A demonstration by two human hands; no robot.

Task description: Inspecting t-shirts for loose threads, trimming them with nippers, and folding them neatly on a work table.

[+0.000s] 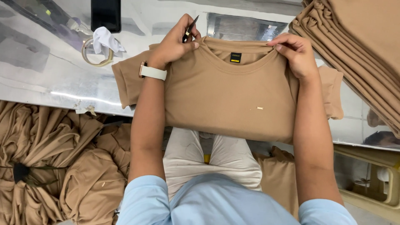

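- The tan t-shirt (pixel 233 100) lies front-up on the shiny metal bench (pixel 50 83), its hem hanging over the near edge above the person's lap.
- The left hand (pixel 173 43) pinches the collar at the shirt's left shoulder; the same hand also holds a thin dark tool (pixel 191 28), seemingly a thread clipper. The right hand (pixel 296 54) grips the collar at the other shoulder. Both are closed on the fabric, well apart.
- Risk: the tool's tip sits just beside the neckline, so a pull on the collar could snag or nick the knit.
- Risk: with the hem already past the bench edge, a loosened grip could let the shirt slide off toward the heap of tan garments (pixel 62 166) below.
- A small pale fleck (pixel 259 108) lies on the chest of the shirt; I cannot tell whether it is a thread or a tag.
- The folded tan stack (pixel 358 46) lies just right of the shirt; a swinging sleeve could drag its lowest layers askew.
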